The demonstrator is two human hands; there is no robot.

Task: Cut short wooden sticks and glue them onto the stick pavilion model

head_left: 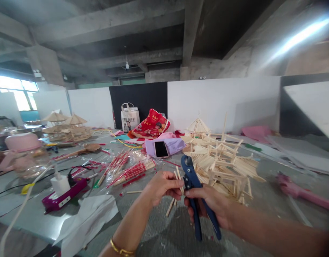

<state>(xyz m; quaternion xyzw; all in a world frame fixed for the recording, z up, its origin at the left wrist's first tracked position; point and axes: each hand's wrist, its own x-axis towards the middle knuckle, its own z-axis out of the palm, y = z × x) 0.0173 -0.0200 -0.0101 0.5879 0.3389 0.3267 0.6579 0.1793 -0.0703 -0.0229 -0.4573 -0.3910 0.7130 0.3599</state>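
Left-hand fingers (168,182) pinch wooden sticks (178,175) beside blue pliers (195,221).

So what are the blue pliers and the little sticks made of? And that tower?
The pliers look like metal under a smooth blue coating, maybe plastic on the handles, but the coating hides what's inside. The sticks look like bare wood or bamboo: pale, dull and unpainted. The tower seems built from the same pale sticks, though I can't tell what joins them.
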